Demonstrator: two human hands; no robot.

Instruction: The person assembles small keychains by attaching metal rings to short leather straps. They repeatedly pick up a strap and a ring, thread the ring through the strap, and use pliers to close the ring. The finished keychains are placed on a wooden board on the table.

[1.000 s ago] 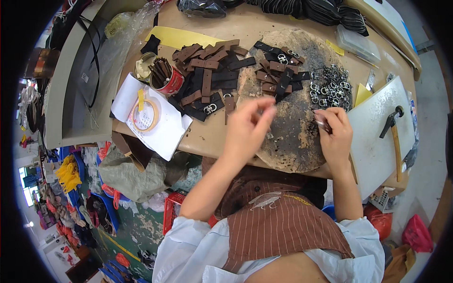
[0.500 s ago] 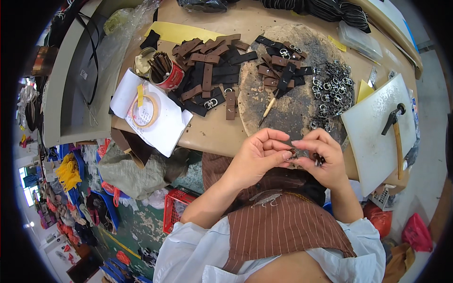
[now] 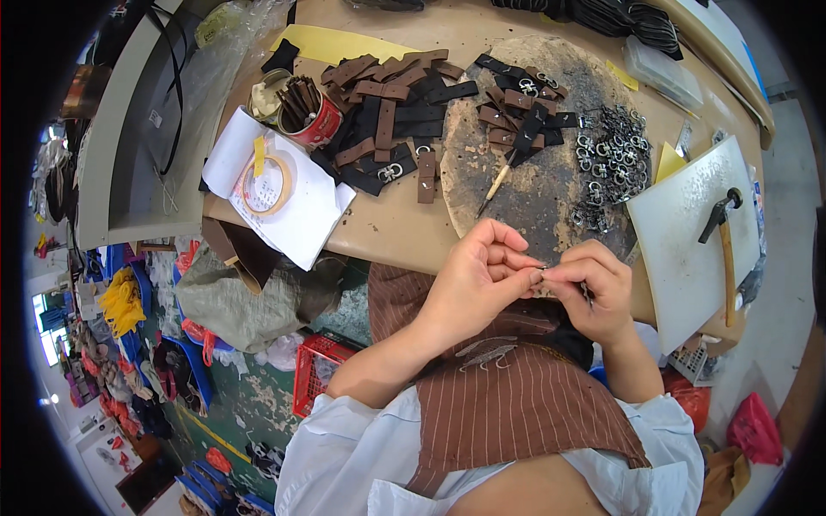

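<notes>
My left hand (image 3: 483, 279) and my right hand (image 3: 595, 288) meet at the bench's near edge, fingertips pinched together. Between them is a small metal fitting (image 3: 543, 267), mostly covered by the fingers. More shiny metal (image 3: 587, 292) shows in the curled fingers of my right hand. Just beyond lies a round, worn wooden block (image 3: 533, 202). On it are a pile of metal ring fittings (image 3: 609, 159), a wooden-handled awl (image 3: 495, 187) and a cluster of brown and black leather straps (image 3: 527, 120), some carrying metal rings.
More straps (image 3: 384, 129) lie left of the block, beside a red tin (image 3: 323, 125) of dark sticks. A tape roll (image 3: 267, 186) sits on white paper (image 3: 305, 225). At right, a hammer (image 3: 728, 258) rests on a white board (image 3: 680, 249). A red crate (image 3: 311, 378) stands below.
My fingertips have come closer together over the metal fitting, covering more of it. The view has shifted slightly; the things on the bench keep their places.
</notes>
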